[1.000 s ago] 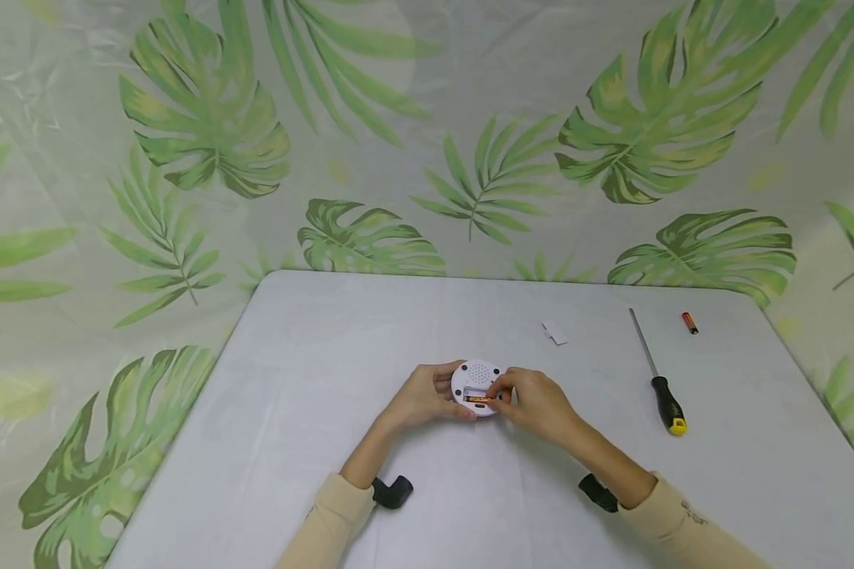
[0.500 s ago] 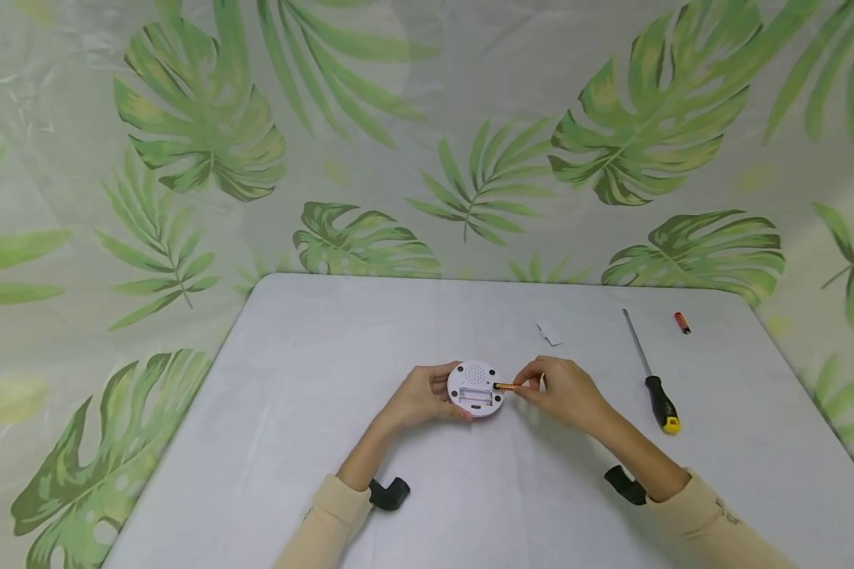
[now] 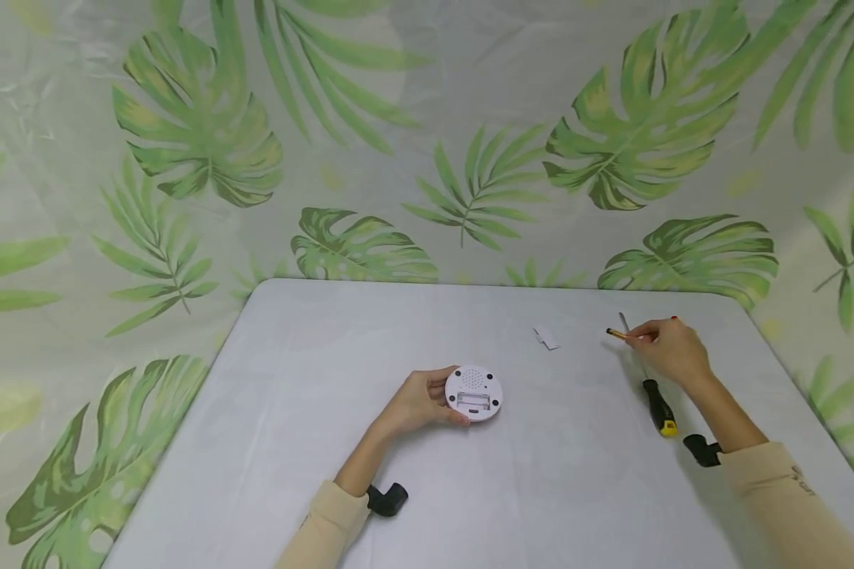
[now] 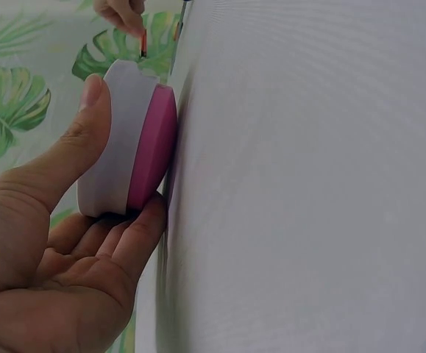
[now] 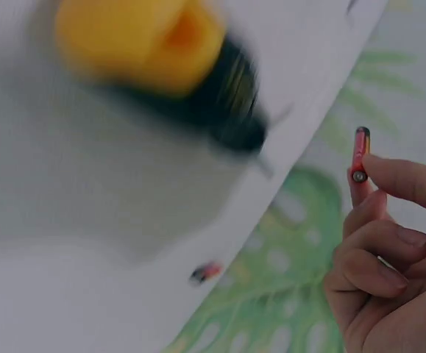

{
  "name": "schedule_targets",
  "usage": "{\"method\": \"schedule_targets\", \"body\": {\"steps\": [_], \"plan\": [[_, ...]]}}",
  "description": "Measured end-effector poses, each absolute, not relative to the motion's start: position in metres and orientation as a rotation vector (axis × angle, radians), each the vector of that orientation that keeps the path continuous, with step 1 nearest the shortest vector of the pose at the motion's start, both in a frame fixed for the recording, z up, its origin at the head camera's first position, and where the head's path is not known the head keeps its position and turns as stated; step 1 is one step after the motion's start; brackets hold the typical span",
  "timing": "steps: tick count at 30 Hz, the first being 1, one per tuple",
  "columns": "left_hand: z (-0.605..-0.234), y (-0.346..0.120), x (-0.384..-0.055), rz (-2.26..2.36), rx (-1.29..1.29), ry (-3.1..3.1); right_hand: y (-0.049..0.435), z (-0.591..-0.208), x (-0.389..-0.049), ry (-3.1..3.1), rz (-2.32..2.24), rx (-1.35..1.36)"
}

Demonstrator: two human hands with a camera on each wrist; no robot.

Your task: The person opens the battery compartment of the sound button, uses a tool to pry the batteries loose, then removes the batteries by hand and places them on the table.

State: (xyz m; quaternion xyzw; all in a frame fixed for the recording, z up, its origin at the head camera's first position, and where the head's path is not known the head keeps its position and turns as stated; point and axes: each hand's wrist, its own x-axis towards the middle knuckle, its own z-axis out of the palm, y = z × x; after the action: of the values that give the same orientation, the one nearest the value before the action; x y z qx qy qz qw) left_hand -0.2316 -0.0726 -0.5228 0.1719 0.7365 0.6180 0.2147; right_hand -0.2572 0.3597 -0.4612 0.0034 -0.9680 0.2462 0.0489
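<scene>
My left hand (image 3: 418, 403) grips the rim of a round white device (image 3: 473, 393), thumb on its top face and fingers under it. That face shows small holes, dark feet and an uncovered battery slot with no battery in it. The left wrist view shows the device's pink underside (image 4: 154, 143) close to the table; contact is unclear. Away to the right, my right hand (image 3: 672, 353) pinches a small orange-and-black battery (image 3: 617, 334) between thumb and finger, above the screwdriver's shaft. Another battery (image 5: 206, 272) lies near the table edge in the right wrist view.
A screwdriver (image 3: 659, 408) with a black and yellow handle lies on the right of the white table (image 3: 341, 340). A small white piece (image 3: 546, 338) lies behind the device. Behind the table hangs a leaf-patterned sheet (image 3: 370, 158).
My right hand has drawn the battery out of the device's slot and carried it right and back, over the screwdriver. My left hand keeps its hold on the device.
</scene>
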Motion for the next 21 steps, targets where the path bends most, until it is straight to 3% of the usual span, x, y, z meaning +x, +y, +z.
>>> {"method": "schedule_targets", "body": {"steps": [9,15,21], "plan": [[-0.523,-0.074,-0.228,1.731,0.471,2.031,0.454,-0.468,-0.289,-2.875,0.661,-0.545],[-0.523,-0.076,-0.227,1.727,0.454,2.033,0.473,-0.488,-0.297,-2.902,0.669,-0.752],[-0.521,-0.073,-0.230,1.728,0.466,2.038,0.478,-0.496,-0.300,-2.905,0.674,-0.769]]}}
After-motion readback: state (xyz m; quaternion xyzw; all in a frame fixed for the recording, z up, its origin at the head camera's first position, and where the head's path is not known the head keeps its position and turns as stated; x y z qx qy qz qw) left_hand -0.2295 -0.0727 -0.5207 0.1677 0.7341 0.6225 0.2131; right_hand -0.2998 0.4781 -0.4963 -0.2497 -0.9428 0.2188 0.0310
